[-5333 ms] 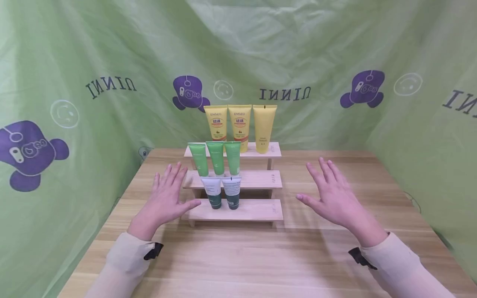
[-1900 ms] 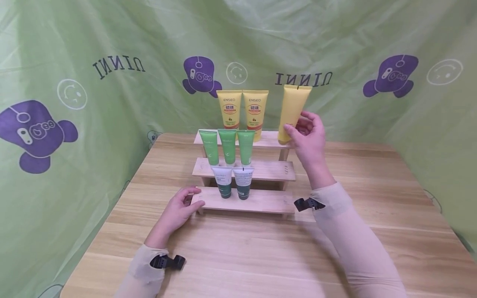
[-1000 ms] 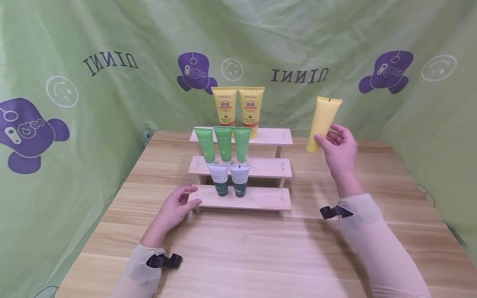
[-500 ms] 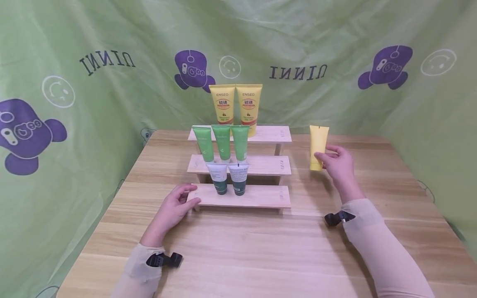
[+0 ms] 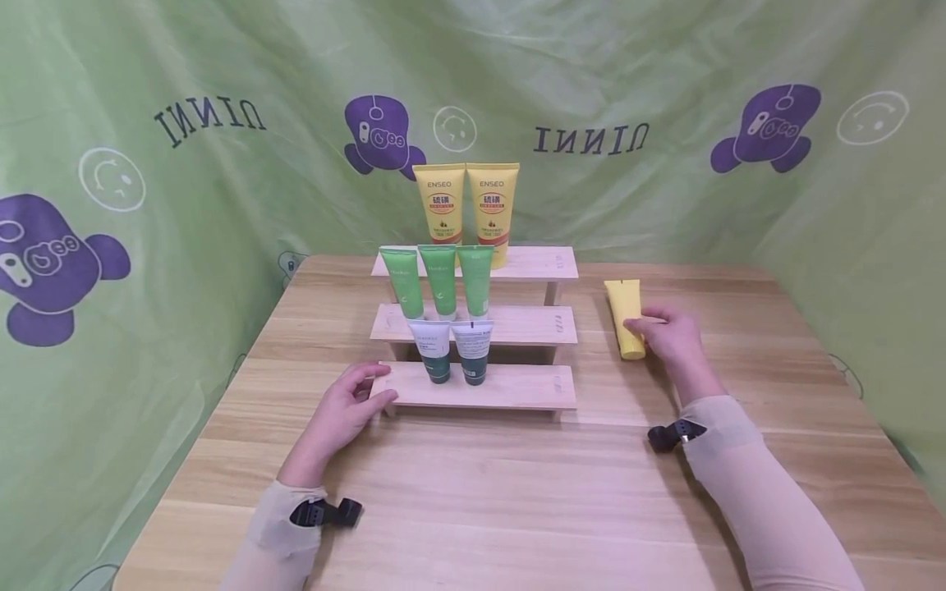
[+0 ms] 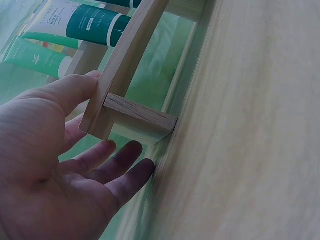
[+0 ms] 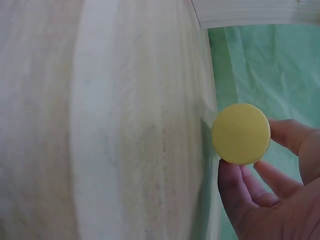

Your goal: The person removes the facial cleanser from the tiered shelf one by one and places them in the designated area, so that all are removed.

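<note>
At the right of the table my right hand (image 5: 671, 335) pinches a plain yellow squeeze tube (image 5: 625, 308) between thumb and fingers. The tube leans back low over the tabletop, its round cap (image 7: 241, 134) facing the right wrist camera. My left hand (image 5: 346, 413) holds the left end of the lowest step of a three-tier wooden display stand (image 5: 528, 386), thumb at the front edge. Two yellow tubes (image 5: 493, 201) stand on the top step, three green tubes (image 5: 441, 279) on the middle one. Two white-and-dark-green tubes (image 5: 473, 349) stand on the lowest step.
The stand sits on a wood-grain table (image 5: 473, 501). Behind and at both sides hangs a green curtain (image 5: 606, 66) with purple cartoon figures. The right part of the top step is bare wood.
My right hand has taken the third yellow tube off the top step, carried it right, and lowered it toward the table, tilting it back. My left hand has come to the stand's lowest step.
</note>
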Action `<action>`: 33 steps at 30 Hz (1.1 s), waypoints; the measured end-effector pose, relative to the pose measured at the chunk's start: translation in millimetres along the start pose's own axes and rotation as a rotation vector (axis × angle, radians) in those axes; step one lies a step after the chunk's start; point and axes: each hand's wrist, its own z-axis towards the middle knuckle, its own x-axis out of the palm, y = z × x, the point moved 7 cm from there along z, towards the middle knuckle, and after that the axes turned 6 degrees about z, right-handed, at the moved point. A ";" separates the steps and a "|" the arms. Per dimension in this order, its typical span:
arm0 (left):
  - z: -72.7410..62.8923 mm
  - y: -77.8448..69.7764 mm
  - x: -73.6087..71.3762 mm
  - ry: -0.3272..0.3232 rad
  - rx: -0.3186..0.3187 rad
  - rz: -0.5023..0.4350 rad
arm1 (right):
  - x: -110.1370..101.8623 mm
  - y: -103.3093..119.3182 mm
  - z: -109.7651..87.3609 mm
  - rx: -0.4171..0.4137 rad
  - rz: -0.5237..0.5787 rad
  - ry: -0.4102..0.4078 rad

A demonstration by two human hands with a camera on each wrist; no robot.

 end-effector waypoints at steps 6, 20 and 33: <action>0.0 -1.5 -0.2 0.006 0.004 0.028 | 0.9 -8.1 2.8 0.043 -0.019 0.024; -0.7 -2.8 -1.2 -0.006 0.013 0.029 | 3.4 -7.1 3.5 0.080 -0.088 0.073; 0.2 -1.1 -0.1 0.005 0.023 0.021 | -1.6 9.4 -4.1 0.050 -0.105 0.078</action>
